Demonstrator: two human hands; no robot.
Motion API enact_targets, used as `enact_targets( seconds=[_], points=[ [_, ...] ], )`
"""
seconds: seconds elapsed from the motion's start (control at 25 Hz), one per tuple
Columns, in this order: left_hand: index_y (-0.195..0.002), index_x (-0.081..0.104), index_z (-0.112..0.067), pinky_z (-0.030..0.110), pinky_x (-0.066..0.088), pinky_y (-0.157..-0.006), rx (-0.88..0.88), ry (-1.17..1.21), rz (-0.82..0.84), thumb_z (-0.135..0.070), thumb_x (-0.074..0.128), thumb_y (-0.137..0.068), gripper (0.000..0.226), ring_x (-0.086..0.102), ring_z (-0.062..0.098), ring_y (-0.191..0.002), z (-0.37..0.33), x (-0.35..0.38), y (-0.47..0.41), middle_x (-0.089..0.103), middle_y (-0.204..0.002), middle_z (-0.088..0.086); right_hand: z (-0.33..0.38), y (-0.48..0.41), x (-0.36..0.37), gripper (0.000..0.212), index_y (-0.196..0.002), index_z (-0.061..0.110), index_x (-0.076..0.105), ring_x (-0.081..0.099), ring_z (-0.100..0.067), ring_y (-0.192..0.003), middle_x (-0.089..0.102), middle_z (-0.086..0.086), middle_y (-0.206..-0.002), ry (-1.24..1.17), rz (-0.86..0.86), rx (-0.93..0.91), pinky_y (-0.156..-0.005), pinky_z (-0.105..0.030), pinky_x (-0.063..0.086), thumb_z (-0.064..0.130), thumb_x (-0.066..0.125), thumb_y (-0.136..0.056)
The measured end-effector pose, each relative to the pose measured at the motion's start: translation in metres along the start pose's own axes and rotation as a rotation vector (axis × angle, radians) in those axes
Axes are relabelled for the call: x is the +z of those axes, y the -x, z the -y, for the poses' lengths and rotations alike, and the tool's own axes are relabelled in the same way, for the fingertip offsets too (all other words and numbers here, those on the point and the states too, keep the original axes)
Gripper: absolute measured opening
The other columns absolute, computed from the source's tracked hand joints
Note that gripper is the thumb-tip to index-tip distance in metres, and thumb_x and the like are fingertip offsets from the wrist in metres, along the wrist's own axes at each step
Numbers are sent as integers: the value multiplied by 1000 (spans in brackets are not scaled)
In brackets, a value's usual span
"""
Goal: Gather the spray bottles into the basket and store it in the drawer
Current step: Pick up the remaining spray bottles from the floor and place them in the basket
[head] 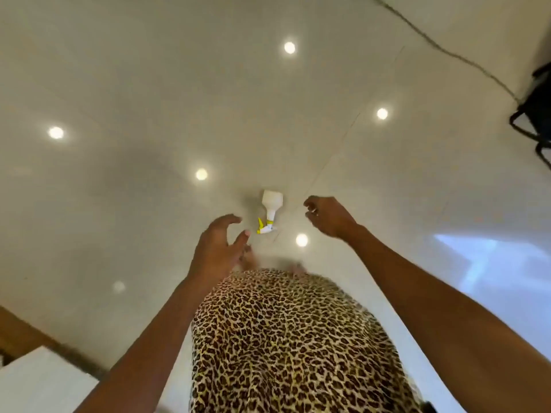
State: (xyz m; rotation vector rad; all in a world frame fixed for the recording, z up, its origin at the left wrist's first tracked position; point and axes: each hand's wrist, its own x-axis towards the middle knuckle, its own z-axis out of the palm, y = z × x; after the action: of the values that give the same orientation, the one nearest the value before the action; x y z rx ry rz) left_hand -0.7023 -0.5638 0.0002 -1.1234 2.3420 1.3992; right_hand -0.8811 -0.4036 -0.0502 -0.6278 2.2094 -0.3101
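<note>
A white spray bottle (270,207) with a yellow-and-white trigger head lies on its side on the glossy pale floor, nozzle end toward me. My left hand (219,245) hovers just left of the trigger, fingers spread and curved, holding nothing. My right hand (328,216) is to the right of the bottle, fingers loosely curled, apart from it and holding nothing. No basket or drawer is in view.
A black chair base (533,114) stands at the far right edge. A white furniture corner (38,380) and a brown wooden strip (21,329) sit at the lower left. My leopard-print garment (286,347) fills the lower middle. Ceiling lights reflect on the floor tiles.
</note>
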Motion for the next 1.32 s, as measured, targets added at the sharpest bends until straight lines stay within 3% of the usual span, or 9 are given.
enact_targets(
  seconds=[0.12,0.32,0.52,0.64,0.76,0.84,1.04,1.2,1.32],
  points=[
    [-116,56,-18,16,31,-83,-18,-91,100,-27,59,-85,32,55,17,-110,31,52,-68,57,-127,2,-33,-77,40,34,-126,9,47,50,-33,-117,53,-16,-130,151,58,-3,-95,-41,44,16,45,-92],
    [-119,53,-15,29,34,-99,-139,-194,178,-28,55,-87,35,46,22,-123,130,173,-197,52,-132,6,-104,-212,160,32,-117,3,47,50,-33,-111,54,-17,-120,622,258,-366,-91,-41,40,0,45,-85],
    [-127,44,-8,35,36,-97,-255,-219,120,-21,55,-87,44,45,29,-122,230,272,-285,46,-136,12,-161,-314,282,30,-111,14,59,59,-20,-109,65,-1,-109,1142,208,-882,-104,-31,41,5,44,-87],
    [-129,40,-5,40,39,-94,-237,-237,88,-18,57,-86,48,46,31,-121,281,310,-315,42,-138,12,-169,-364,331,39,-98,17,70,66,-16,-96,72,1,-97,1339,174,-938,-101,-29,45,1,42,-75],
    [-127,42,-4,40,40,-91,-257,-238,95,-15,57,-84,46,46,33,-119,312,321,-325,42,-137,15,-169,-385,350,19,-66,26,72,66,-7,-66,69,10,-66,1254,159,-906,-88,-24,53,12,59,-65],
    [-127,42,-3,40,40,-91,-277,-225,82,-14,57,-84,46,47,34,-119,317,317,-324,43,-136,16,-171,-387,346,13,-60,26,68,62,-8,-58,65,10,-60,1228,242,-915,-81,-21,54,15,64,-64],
    [-131,39,-12,30,37,-87,-294,-191,106,-21,58,-83,52,49,27,-115,279,276,-311,43,-137,11,-154,-374,278,31,-99,2,59,56,-33,-98,62,-15,-97,827,234,-719,-108,-35,31,-9,38,-80],
    [-136,31,-18,31,39,-90,-244,-66,116,-12,62,-79,65,49,27,-116,209,220,-285,49,-132,10,-117,-321,205,36,-106,2,57,47,-31,-105,58,-15,-108,360,148,-483,-80,-39,42,-12,39,-78],
    [-132,41,-17,9,39,-90,-100,89,6,16,50,-76,66,49,22,-115,135,163,-245,52,-129,8,-68,-254,147,44,-112,3,59,53,-31,-105,60,-15,-112,101,140,-431,-91,-36,43,-16,42,-76]
  ],
)
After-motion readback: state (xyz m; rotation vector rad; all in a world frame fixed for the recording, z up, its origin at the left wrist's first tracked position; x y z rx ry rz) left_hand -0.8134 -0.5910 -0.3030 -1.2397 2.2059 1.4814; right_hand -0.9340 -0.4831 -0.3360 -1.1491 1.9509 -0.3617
